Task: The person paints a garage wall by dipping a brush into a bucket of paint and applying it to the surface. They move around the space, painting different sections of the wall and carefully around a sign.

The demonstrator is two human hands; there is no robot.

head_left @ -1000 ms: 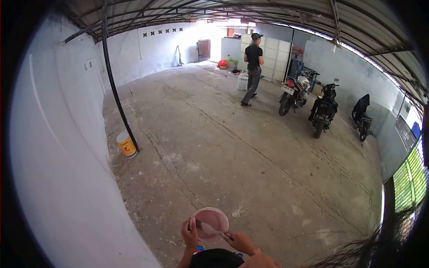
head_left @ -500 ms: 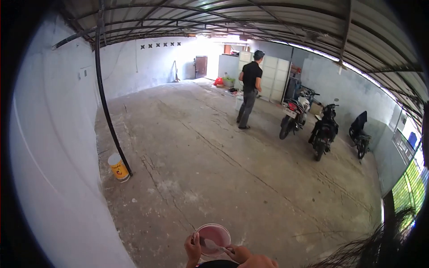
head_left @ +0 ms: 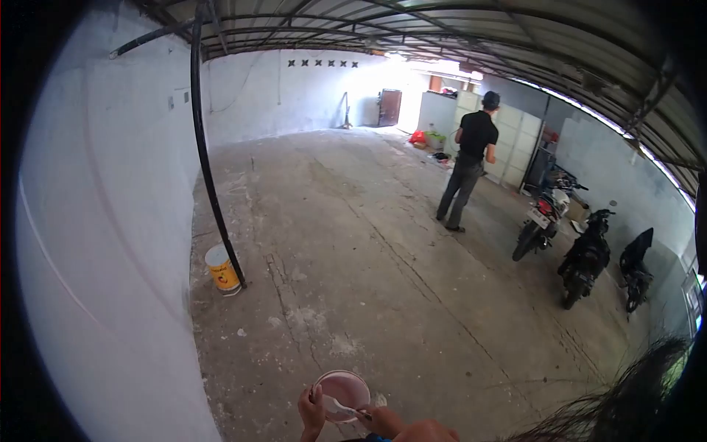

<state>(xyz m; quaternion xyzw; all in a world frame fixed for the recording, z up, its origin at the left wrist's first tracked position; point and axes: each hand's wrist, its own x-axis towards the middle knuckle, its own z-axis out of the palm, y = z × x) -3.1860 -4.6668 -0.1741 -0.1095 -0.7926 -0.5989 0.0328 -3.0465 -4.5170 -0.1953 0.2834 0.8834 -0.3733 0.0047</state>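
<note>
A round bucket (head_left: 345,380) with a pinkish inside is at the bottom of the view, just in front of me. My left hand (head_left: 311,411) is at its left rim, fingers curled round something dark that I cannot make out. On the right, my right hand (head_left: 386,421) grips the handle of what looks like a putty knife (head_left: 340,407). Its pale blade lies across the bucket's mouth and points towards my left hand. Whether the blade touches the left hand or the dark thing is not clear.
A yellow and white paint pail (head_left: 223,274) stands by a black post (head_left: 204,140) near the left wall (head_left: 110,221). A person (head_left: 471,158) in dark clothes stands farther off on the cracked concrete floor (head_left: 353,295). Several motorbikes (head_left: 587,258) are parked on the right.
My view has turned left, so the pail, person and motorbikes appear farther right. Both hands stay at the bucket, and the putty knife's blade has shifted slightly against it.
</note>
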